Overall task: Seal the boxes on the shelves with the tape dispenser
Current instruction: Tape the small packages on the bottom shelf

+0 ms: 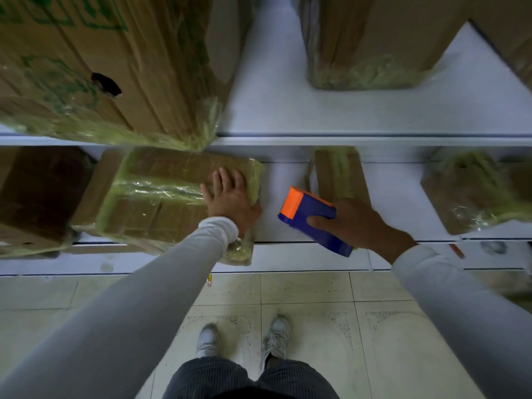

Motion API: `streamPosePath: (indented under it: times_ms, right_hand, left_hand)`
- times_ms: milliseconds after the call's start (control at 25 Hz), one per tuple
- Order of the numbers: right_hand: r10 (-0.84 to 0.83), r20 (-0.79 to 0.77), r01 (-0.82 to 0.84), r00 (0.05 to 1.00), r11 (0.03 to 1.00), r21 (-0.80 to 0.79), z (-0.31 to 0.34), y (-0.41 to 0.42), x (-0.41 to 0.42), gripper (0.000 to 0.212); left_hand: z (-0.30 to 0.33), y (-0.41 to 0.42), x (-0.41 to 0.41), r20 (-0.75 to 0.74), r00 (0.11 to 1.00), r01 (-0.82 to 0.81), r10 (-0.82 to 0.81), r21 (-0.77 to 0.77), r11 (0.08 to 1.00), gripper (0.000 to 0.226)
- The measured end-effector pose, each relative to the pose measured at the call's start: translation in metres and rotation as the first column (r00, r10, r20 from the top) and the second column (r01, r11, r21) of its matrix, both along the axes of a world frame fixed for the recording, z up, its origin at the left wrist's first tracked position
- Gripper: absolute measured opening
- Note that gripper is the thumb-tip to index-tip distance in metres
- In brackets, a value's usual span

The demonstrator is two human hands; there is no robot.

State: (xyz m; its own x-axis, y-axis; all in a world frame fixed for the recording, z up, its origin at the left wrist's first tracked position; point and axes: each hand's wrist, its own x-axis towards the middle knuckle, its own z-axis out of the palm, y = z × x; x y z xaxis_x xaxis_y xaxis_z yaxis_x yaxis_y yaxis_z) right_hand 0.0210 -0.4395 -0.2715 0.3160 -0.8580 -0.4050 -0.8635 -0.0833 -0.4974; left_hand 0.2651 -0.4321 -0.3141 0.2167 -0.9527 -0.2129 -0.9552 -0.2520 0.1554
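The right hand (357, 223) grasps the tape dispenser (312, 220) just right of the box (161, 194); the flat, released left hand (230, 197) steadies its right end near the shelf's (403, 203) front edge.

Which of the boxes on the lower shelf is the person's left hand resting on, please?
The tape-wrapped box left of the tape dispenser. The left hand lies flat on its right end; the other boxes on that shelf go untouched.

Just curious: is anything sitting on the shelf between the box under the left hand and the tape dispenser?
No. In the head view, only bare white shelf separates the box from the tape dispenser.
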Motion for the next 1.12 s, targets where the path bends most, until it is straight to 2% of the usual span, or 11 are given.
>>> streamPosePath:
  times_ms: [120, 240, 360, 440, 520, 640, 720, 800, 880, 920, 1120]
  right_hand:
    - [-0.045, 0.111, 0.042, 0.993, 0.999, 0.030, -0.003, 0.014, -0.002, 0.043]
    - [-0.067, 0.169, 0.056, 0.983, 0.996, 0.066, 0.006, 0.030, 0.004, 0.037]
    - [-0.082, 0.186, 0.060, 0.979, 0.991, 0.118, 0.016, 0.049, 0.016, 0.045]
    - [-0.094, 0.206, 0.067, 0.974, 0.989, 0.134, 0.025, 0.064, 0.029, 0.050]
    - [-0.139, 0.222, 0.108, 0.965, 0.983, 0.146, 0.033, 0.080, 0.046, 0.052]
    - [-0.167, 0.213, 0.137, 0.963, 0.980, 0.147, 0.035, 0.099, 0.066, 0.043]
    - [-0.191, 0.219, 0.160, 0.957, 0.976, 0.150, 0.035, 0.111, 0.076, 0.037]
    - [-0.215, 0.234, 0.179, 0.948, 0.970, 0.164, 0.038, 0.119, 0.083, 0.038]
    - [-0.216, 0.246, 0.177, 0.945, 0.969, 0.173, 0.041, 0.122, 0.087, 0.039]
    - [-0.211, 0.249, 0.170, 0.945, 0.970, 0.174, 0.043, 0.122, 0.089, 0.039]
    - [-0.085, 0.261, 0.048, 0.962, 0.989, 0.142, 0.054, 0.102, 0.114, 0.031]
  left_hand:
    - [0.001, 0.017, 0.019, -0.032, 0.964, 0.262, -0.262, -0.023, 0.965, 0.089]
    - [0.003, 0.040, 0.044, -0.064, 0.797, 0.600, -0.600, -0.023, 0.800, 0.085]
    - [0.008, 0.047, 0.079, -0.065, 0.675, 0.737, -0.735, 0.013, 0.676, 0.081]
    - [0.008, 0.053, 0.094, -0.041, 0.662, 0.749, -0.749, -0.022, 0.663, 0.081]
    - [0.006, 0.059, 0.104, -0.091, 0.680, 0.720, -0.727, -0.100, 0.686, 0.080]
    - [0.002, 0.063, 0.109, -0.169, 0.718, 0.650, -0.675, -0.185, 0.737, 0.077]
    - [0.002, 0.065, 0.106, -0.199, 0.744, 0.609, -0.637, -0.188, 0.770, 0.075]
    - [0.007, 0.067, 0.105, -0.343, 0.758, 0.531, -0.555, -0.170, 0.830, 0.074]
    - [0.016, 0.068, 0.113, -0.543, 0.715, 0.414, -0.440, -0.179, 0.893, 0.068]
    - [0.020, 0.068, 0.121, -0.592, 0.688, 0.384, -0.420, -0.193, 0.903, 0.063]
    - [0.030, 0.078, 0.157, -0.693, 0.577, 0.372, -0.432, -0.248, 0.894, 0.032]
